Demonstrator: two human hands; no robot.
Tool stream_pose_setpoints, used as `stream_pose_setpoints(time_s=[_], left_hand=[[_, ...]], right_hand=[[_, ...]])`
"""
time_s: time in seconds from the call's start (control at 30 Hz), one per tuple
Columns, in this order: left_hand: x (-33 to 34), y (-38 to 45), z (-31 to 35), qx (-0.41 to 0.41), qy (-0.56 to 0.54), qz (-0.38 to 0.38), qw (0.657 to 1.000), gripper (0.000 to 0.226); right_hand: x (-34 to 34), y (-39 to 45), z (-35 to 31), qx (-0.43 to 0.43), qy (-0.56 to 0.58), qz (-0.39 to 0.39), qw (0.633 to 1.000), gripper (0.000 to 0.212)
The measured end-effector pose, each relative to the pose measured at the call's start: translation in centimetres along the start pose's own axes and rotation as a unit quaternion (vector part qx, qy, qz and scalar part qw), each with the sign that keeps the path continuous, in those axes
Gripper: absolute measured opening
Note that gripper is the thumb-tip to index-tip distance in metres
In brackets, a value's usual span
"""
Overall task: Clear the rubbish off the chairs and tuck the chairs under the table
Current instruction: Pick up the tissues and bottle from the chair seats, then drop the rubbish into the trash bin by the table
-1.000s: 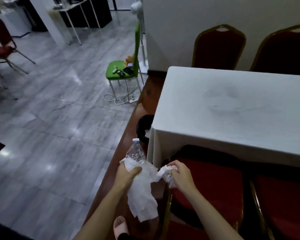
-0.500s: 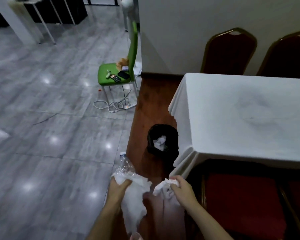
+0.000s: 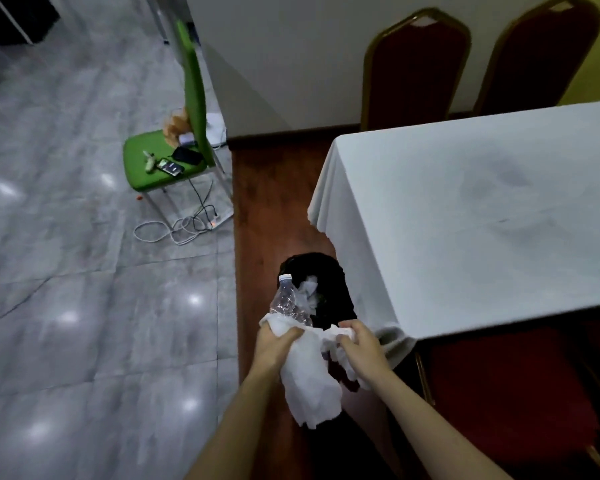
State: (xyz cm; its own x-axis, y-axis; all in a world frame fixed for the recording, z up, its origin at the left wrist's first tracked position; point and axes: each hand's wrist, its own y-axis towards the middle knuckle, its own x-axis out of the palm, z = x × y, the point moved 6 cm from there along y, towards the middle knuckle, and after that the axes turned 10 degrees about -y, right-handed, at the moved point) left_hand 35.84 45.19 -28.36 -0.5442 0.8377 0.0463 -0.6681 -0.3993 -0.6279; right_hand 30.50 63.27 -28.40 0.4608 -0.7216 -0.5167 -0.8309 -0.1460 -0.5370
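Above the black bin (image 3: 321, 271), in the head view, both hands hold rubbish over its mouth. The left hand (image 3: 274, 344) is closed around the lower body of a clear plastic bottle (image 3: 286, 301) together with a large sheet of white tissue (image 3: 309, 382) that hangs down below the fist; the bottle's capped neck points up and away, toward the far rim of the bin. The right hand (image 3: 361, 344) is pinched shut on a smaller wad of crumpled tissue (image 3: 340, 358), just beside the left hand, the two wads touching or nearly so. Some white paper (image 3: 309, 289) already lies inside the bin.

The bin stands on the brown floor strip just left of the table (image 3: 482, 209), near the draped corner of its white cloth. A red chair (image 3: 506, 403) sits at the near right, its seat partly under the table edge and bare as far as can be seen. Two more red chairs (image 3: 413, 71) stand at the far side against the wall. A green chair (image 3: 160, 161) with small items on it stands well apart to the far left.

The step in hand looks to be the disposal of the collected rubbish. The next move calls for both hands to open over the bin's mouth so that bottle and tissue fall inside, not onto the floor; the hanging sheet may catch on the rim. The chairs would then want pushing in.
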Motion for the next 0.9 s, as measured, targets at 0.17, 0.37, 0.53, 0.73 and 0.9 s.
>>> stream_pose_setpoints(time_s=[0.17,0.37,0.53,0.73,0.9], left_hand=[[0.0,7.7,2.1,-0.086,-0.003,-0.006,0.996,0.037],[1.5,15.7,3.0,-0.136,0.013,-0.014,0.990,0.036],[3.3,21.6,0.2,-0.169,0.041,-0.065,0.983,0.031],[3.0,31.1,-7.2,-0.193,0.066,-0.045,0.978,0.042],[3.5,37.1,-11.1,-0.228,0.142,-0.143,0.952,0.031]], right_hand=[[2.2,8.5,-2.0,0.047,0.009,-0.037,0.998,0.029],[2.1,16.6,-2.7,0.116,0.050,-0.040,0.991,0.027],[4.2,22.2,-1.7,0.151,0.079,-0.034,0.985,0.023],[9.7,28.7,4.4,0.246,0.174,-0.037,0.953,0.040],[14.5,33.9,9.4,0.281,0.205,-0.034,0.937,0.041]])
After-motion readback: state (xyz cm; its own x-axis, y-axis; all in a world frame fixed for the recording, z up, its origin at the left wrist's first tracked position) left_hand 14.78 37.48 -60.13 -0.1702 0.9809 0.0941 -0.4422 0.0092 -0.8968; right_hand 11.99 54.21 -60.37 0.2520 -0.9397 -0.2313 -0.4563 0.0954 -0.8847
